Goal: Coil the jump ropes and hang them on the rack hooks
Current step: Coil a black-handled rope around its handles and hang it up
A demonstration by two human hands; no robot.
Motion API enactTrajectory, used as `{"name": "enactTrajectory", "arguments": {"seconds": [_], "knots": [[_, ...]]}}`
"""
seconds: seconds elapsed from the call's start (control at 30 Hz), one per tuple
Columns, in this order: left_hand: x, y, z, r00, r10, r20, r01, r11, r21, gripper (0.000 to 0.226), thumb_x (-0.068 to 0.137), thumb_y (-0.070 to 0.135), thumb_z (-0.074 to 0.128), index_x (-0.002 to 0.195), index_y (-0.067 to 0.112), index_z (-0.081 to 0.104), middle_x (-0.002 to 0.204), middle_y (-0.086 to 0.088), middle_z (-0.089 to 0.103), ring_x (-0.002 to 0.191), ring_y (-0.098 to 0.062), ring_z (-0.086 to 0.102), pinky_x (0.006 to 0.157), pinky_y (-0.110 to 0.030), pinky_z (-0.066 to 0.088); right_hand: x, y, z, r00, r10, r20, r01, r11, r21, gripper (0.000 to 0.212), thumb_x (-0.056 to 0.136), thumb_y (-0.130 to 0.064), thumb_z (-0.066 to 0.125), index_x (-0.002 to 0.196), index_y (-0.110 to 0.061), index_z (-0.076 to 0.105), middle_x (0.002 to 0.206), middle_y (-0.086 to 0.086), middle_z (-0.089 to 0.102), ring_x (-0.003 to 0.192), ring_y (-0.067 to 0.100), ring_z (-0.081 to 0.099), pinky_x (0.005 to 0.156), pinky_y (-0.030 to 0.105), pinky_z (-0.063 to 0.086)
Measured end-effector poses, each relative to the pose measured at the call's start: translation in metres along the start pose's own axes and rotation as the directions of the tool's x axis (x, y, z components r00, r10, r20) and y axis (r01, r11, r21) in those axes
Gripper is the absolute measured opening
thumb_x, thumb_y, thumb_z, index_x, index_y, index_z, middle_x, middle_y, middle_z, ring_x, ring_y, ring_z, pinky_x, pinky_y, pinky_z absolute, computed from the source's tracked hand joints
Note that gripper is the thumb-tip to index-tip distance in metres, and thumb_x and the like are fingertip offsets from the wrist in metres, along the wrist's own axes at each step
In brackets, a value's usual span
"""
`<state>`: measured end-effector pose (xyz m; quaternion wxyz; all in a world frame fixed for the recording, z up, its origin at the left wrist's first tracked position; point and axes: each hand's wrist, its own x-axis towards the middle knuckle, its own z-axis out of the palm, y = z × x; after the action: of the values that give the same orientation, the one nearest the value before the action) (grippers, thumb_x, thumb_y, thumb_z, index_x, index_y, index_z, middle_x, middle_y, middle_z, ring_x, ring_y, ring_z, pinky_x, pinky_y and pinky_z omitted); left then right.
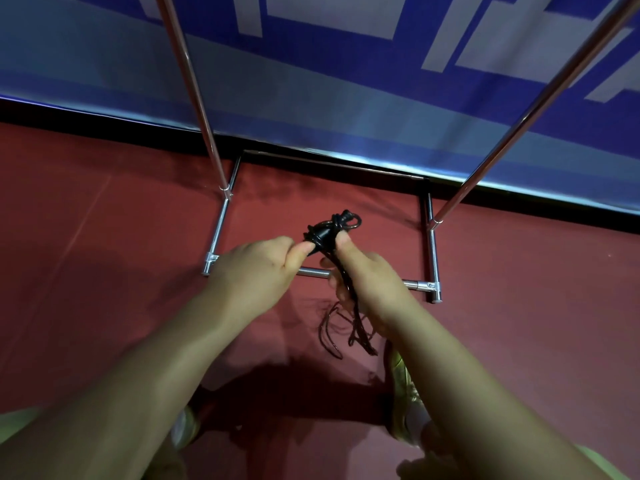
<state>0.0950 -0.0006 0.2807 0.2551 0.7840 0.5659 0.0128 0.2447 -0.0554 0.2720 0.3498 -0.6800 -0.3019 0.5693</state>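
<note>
Both bare arms reach forward and down over a dark red floor (pixel 104 237), and between the two hands sits a black jump rope bundled into a tight coil (pixel 329 230), its knotted top poking up above the fingers. The left hand (pixel 256 268) is curled, thumb and forefinger pinching the left side of the bundle's wrapped head. The right hand (pixel 367 275) is closed round the bundle lower down, thumb pressed up against its right side, while the loose loops of the cord (pixel 343 330) spill out beneath that hand and dangle above the floor. The rope is held in the air, just in front of and above the chrome tube rack (pixel 433 244), whose rectangular base frame lies on the floor directly behind the hands; two shiny uprights rise from it, one slanting off to the upper left, the other to the upper right. No hooks show from here. Behind the rack hangs a blue banner with large pale block shapes (pixel 346 64), its lower edge meeting a black strip at the floor. Down near the bottom, a yellowish shoe (pixel 403 393) shows beside the right forearm.
</note>
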Motion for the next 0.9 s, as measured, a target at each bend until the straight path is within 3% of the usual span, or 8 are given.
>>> {"name": "enactTrajectory", "arguments": {"seconds": [0.17, 0.27, 0.43, 0.53, 0.6, 0.63, 0.77, 0.9], "knots": [[-0.008, -0.004, 0.012, 0.938, 0.283, -0.201, -0.238, 0.945, 0.224, 0.054, 0.087, 0.06, 0.03, 0.08, 0.014, 0.058, 0.058, -0.001, 0.053, 0.053, -0.031, 0.057, 0.048, -0.028, 0.028, -0.002, -0.005, 0.002, 0.99, 0.133, 0.05, -0.137, 0.986, 0.097, 0.061, 0.083, -0.074, 0.038, 0.079, -0.017, 0.06, 0.059, -0.003, 0.045, 0.042, 0.01, 0.036, 0.042, 0.022, 0.023], [-0.008, 0.0, 0.013, 0.943, 0.255, -0.212, -0.227, 0.963, 0.147, 0.049, 0.086, 0.057, 0.036, 0.091, 0.014, 0.059, 0.069, -0.002, 0.057, 0.065, -0.031, 0.059, 0.051, -0.032, 0.033, -0.004, -0.009, 0.003, 0.994, 0.111, 0.0, -0.11, 0.982, 0.155, 0.048, 0.093, -0.059, 0.04, 0.071, -0.019, 0.054, 0.059, -0.002, 0.037, 0.044, 0.01, 0.028, 0.048, 0.026, 0.016], [-0.006, 0.009, 0.009, 0.991, 0.018, 0.132, 0.04, 0.905, -0.424, 0.022, 0.084, 0.047, 0.059, 0.089, 0.026, 0.054, 0.076, 0.005, 0.058, 0.068, -0.013, 0.055, 0.062, -0.031, 0.041, -0.003, -0.013, 0.004, 0.999, -0.013, -0.033, 0.02, 0.973, 0.23, 0.037, 0.101, -0.034, 0.037, 0.068, -0.018, 0.045, 0.059, 0.0, 0.024, 0.042, 0.009, 0.019, 0.045, 0.024, 0.012], [-0.003, 0.009, 0.004, 0.946, -0.019, 0.324, 0.271, 0.594, -0.758, 0.02, 0.088, 0.043, 0.059, 0.086, 0.023, 0.061, 0.073, 0.0, 0.06, 0.066, -0.015, 0.058, 0.052, -0.025, 0.043, -0.002, -0.013, 0.001, 0.995, -0.09, -0.051, 0.1, 0.969, 0.228, 0.038, 0.102, -0.035, 0.035, 0.069, -0.017, 0.043, 0.058, 0.0, 0.024, 0.04, 0.007, 0.019, 0.041, 0.019, 0.014], [-0.002, 0.008, -0.004, 0.892, -0.029, 0.451, 0.432, 0.348, -0.832, 0.036, 0.093, 0.047, 0.047, 0.091, 0.015, 0.063, 0.078, -0.006, 0.063, 0.068, -0.019, 0.063, 0.045, -0.021, 0.044, -0.003, -0.013, 0.002, 0.99, -0.135, -0.05, 0.143, 0.957, 0.253, 0.037, 0.103, -0.035, 0.033, 0.073, -0.016, 0.043, 0.06, 0.003, 0.023, 0.041, 0.008, 0.018, 0.041, 0.021, 0.013], [-0.002, 0.007, -0.008, 0.866, -0.016, 0.501, 0.482, 0.299, -0.824, 0.045, 0.094, 0.051, 0.04, 0.095, 0.012, 0.064, 0.079, -0.007, 0.064, 0.068, -0.02, 0.065, 0.045, -0.022, 0.046, -0.003, -0.013, 0.002, 0.986, -0.162, -0.044, 0.168, 0.953, 0.252, 0.036, 0.103, -0.035, 0.033, 0.074, -0.016, 0.043, 0.06, 0.003, 0.022, 0.042, 0.009, 0.018, 0.042, 0.022, 0.012], [-0.007, 0.005, -0.01, 0.786, 0.064, 0.615, 0.554, 0.369, -0.746, 0.066, 0.094, 0.06, 0.025, 0.091, 0.009, 0.067, 0.071, -0.011, 0.068, 0.058, -0.022, 0.065, 0.046, -0.023, 0.046, -0.005, -0.01, 0.004, 0.972, -0.233, 0.012, 0.227, 0.958, 0.176, 0.041, 0.103, -0.037, 0.03, 0.07, -0.016, 0.042, 0.053, -0.003, 0.025, 0.044, 0.01, 0.019, 0.046, 0.03, 0.012], [-0.01, 0.011, -0.005, 0.798, 0.041, 0.601, 0.54, 0.394, -0.744, 0.067, 0.094, 0.062, 0.024, 0.075, 0.01, 0.062, 0.054, -0.003, 0.052, 0.044, -0.016, 0.047, 0.04, -0.02, 0.031, -0.009, -0.009, 0.002, 0.983, -0.172, 0.063, 0.163, 0.978, 0.133, 0.045, 0.102, -0.041, 0.027, 0.072, -0.011, 0.042, 0.048, -0.007, 0.04, 0.039, 0.006, 0.031, 0.04, 0.018, 0.025]]}}
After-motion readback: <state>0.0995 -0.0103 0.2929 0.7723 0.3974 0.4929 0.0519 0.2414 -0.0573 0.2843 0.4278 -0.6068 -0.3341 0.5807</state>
